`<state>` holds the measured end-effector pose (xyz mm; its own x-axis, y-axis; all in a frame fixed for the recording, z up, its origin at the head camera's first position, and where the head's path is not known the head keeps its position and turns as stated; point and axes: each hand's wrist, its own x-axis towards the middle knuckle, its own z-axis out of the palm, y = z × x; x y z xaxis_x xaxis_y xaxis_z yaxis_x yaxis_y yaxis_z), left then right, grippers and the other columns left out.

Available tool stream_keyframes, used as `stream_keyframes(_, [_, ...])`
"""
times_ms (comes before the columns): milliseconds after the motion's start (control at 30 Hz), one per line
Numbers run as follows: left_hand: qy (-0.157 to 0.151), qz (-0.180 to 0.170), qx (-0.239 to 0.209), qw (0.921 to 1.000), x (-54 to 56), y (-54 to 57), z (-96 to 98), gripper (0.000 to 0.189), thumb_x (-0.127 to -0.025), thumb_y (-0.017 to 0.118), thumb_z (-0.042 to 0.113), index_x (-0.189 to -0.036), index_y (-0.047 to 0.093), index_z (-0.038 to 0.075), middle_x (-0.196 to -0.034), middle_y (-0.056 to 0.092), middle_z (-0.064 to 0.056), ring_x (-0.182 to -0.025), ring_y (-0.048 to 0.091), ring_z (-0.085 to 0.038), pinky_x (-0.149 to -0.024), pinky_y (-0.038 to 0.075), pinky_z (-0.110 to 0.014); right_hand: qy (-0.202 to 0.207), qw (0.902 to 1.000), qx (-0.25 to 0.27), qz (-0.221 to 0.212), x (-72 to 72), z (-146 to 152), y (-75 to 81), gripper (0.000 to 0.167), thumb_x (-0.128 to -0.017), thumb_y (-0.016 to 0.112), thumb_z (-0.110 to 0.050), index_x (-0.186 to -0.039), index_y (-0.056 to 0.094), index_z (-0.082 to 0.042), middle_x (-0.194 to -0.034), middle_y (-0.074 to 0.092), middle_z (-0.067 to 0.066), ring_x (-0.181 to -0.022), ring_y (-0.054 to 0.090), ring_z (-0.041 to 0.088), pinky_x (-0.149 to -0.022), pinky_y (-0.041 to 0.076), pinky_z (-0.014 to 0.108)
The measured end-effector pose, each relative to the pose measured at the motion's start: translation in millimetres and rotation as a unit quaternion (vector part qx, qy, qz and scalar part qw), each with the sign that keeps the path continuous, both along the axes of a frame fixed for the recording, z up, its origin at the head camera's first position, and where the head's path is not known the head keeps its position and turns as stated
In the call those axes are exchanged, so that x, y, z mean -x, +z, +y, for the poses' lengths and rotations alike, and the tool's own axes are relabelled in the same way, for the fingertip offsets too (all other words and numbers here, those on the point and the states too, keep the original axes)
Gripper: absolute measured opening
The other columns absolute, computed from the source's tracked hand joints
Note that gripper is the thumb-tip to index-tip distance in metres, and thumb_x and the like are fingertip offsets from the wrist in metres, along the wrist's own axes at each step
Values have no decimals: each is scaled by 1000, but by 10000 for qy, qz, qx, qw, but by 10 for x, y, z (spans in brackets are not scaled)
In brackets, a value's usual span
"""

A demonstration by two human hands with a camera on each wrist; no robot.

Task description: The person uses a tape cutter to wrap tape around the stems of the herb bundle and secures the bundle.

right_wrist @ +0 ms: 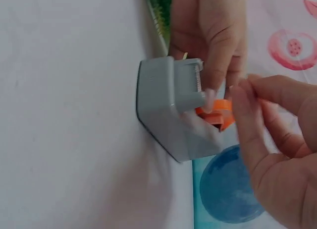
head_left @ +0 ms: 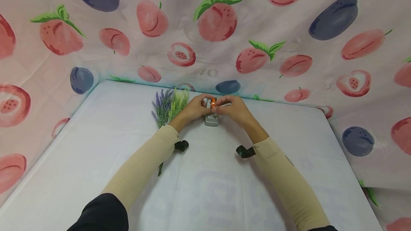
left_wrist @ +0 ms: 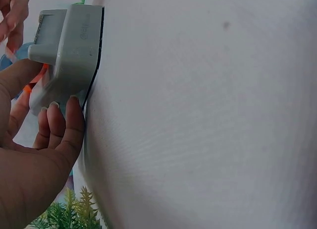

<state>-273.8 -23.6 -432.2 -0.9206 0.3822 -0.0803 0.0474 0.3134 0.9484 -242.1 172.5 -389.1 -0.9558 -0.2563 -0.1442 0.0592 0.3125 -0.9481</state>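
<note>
A grey tape dispenser (head_left: pixel 211 120) stands upright on the white table near its far edge. Inside its open top sits an orange tape reel (right_wrist: pixel 215 112). My left hand (head_left: pixel 194 108) pinches the reel between thumb and index finger, its other fingers (left_wrist: pixel 74 122) lying along the dispenser's side. From the right, my right hand (head_left: pixel 236 109) reaches to the reel's edge. Its thumb and index fingertips (right_wrist: pixel 242 92) meet beside the orange rim; I cannot tell what lies between them.
Left of the dispenser lie flower sprigs, purple ones (head_left: pixel 162 104) and yellow-green ones (head_left: pixel 178 101), partly behind the left forearm. A fruit-print curtain (head_left: pixel 205 60) hangs behind the white table (head_left: pixel 205 188). Black wrist cameras (head_left: pixel 245 152) jut inward from both beige sleeves.
</note>
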Motion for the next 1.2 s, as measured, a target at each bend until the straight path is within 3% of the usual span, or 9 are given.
stream_keyframes(200, [6,-13,52,10000,30,5,3,50,-91,78,13,-136,59,19,-85,51,-8,-68,43,-17,-61,38,-29,-45,9976,24,-691,9,19,37,22,-93,72,-3,-112,68,7,-103,71,12,-92,70,17,-91,57,36])
stream_keyframes(367, [-29,41,96,9999,30,-3,6,50,-91,77,11,-137,59,19,-84,50,-8,-65,42,-17,-59,37,-29,-61,9944,-16,-1058,8,41,4,22,-95,71,-4,-114,71,6,-103,73,10,-89,70,14,-92,57,37])
stream_keyframes(600, [-37,121,81,9999,14,-2,9,50,-91,77,11,-137,59,18,-83,50,-8,-63,41,-16,-58,37,-29,-122,9941,11,-1079,-52,50,-51,26,-94,73,-10,-115,71,5,-99,76,8,-79,71,11,-80,60,28])
stream_keyframes(733, [-17,76,106,9999,8,8,0,49,-91,77,10,-136,59,19,-84,50,-8,-64,41,-16,-58,38,-29,-89,9953,-76,-959,-99,49,-76,28,-94,74,-13,-115,72,4,-96,76,8,-77,71,12,-78,60,30])
stream_keyframes(967, [-29,-461,-43,9989,3,50,-25,52,-91,74,5,-138,59,22,-91,52,-10,-73,50,-21,-70,49,-38,-46,9962,-181,-851,-149,50,-119,25,-95,73,-13,-115,73,2,-97,76,8,-79,71,13,-82,60,35])
stream_keyframes(1100, [-13,-705,-188,9973,2,56,-25,43,-96,66,14,-137,60,23,-103,58,-12,-86,60,-25,-81,55,-45,-13,9964,-101,-842,-154,59,-134,25,-96,71,-11,-116,73,2,-101,76,9,-80,71,14,-81,60,34])
stream_keyframes(1200, [-39,-671,-190,9976,3,55,-22,38,-100,62,23,-137,60,24,-109,62,-13,-91,62,-25,-83,56,-46,26,9966,-77,-821,-153,70,-143,25,-96,71,-11,-117,72,2,-104,76,11,-80,71,13,-80,60,33])
